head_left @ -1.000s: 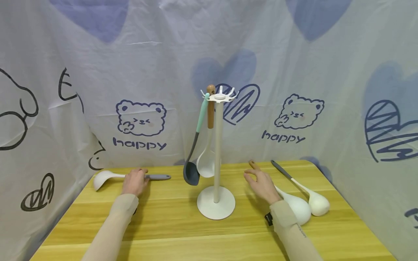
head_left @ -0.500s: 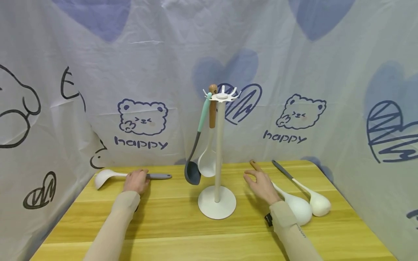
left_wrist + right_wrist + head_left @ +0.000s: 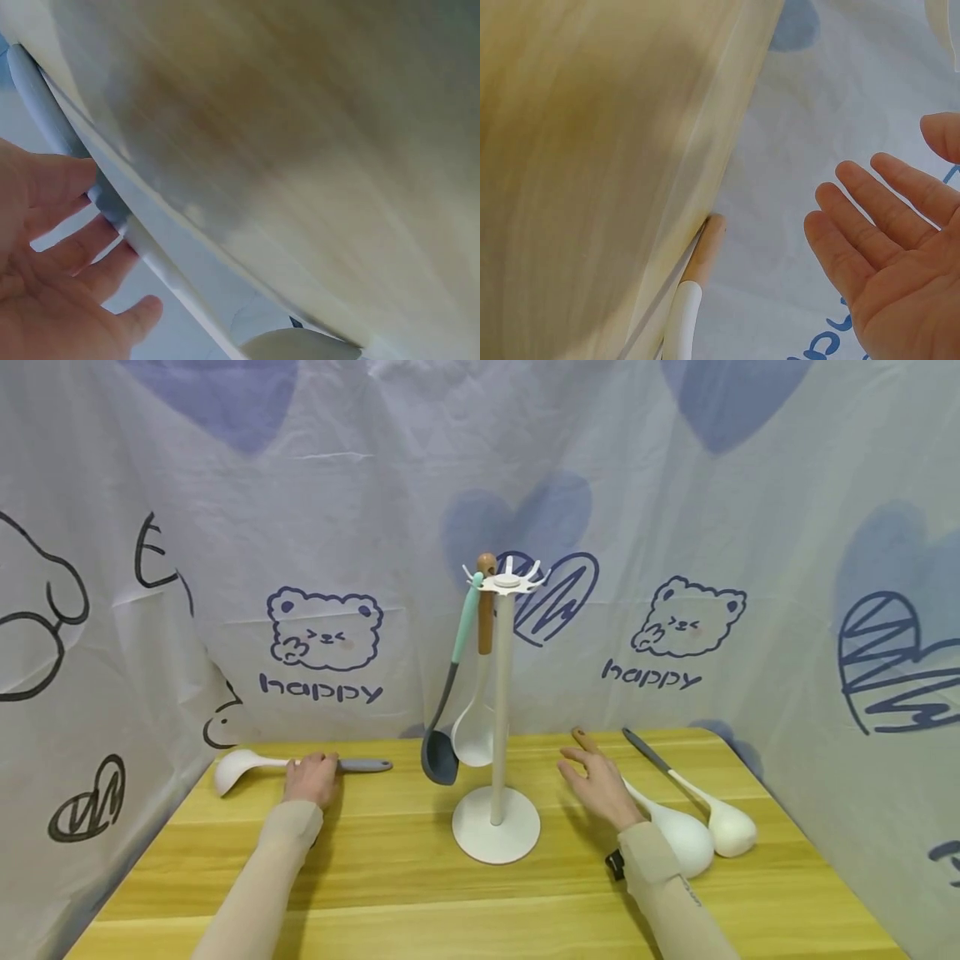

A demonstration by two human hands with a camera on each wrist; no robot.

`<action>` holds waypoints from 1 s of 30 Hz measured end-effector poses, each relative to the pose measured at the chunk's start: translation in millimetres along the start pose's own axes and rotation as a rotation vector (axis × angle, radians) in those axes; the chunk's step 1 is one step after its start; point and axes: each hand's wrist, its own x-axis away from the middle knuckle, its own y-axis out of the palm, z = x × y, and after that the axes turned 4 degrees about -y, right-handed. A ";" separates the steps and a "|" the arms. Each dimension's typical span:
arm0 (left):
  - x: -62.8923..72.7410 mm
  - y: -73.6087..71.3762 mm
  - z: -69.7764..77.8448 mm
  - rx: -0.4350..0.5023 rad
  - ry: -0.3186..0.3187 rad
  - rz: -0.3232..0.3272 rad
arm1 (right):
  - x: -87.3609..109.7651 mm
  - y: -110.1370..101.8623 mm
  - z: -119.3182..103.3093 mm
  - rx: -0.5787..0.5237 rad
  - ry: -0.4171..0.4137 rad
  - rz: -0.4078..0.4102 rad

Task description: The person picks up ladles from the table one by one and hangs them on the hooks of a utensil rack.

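Head view: left grip (image 3: pixel 311 779) covers the middle of the grey ladle (image 3: pixel 365 766); right grip (image 3: pixel 597 783) and sleeve (image 3: pixel 651 853) hide part of the wood-handled ladle (image 3: pixel 681 837). Pole (image 3: pixel 502 702) blocks a slice of the hung white ladle (image 3: pixel 472 735). Sleeve mark (image 3: pixel 691 892) too small to read. Tabletop (image 3: pixel 390 877) runs off the bottom. Wrist views: both grips cropped by the edges, tabletop grain blurred.
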 end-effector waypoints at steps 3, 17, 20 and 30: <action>0.2 0.6 -0.7 -0.013 0.000 -0.001 | -0.8 1.4 1.2 0.000 -0.002 0.004; -3.1 0.5 -2.8 -0.012 0.003 -0.005 | -0.4 2.5 4.6 0.017 -0.036 -0.017; -4.4 3.7 -6.4 -0.014 0.012 0.012 | -0.9 3.0 4.8 0.016 -0.042 -0.016; 0.7 4.5 -11.2 0.025 0.098 0.085 | -0.4 0.1 4.2 0.022 -0.037 -0.009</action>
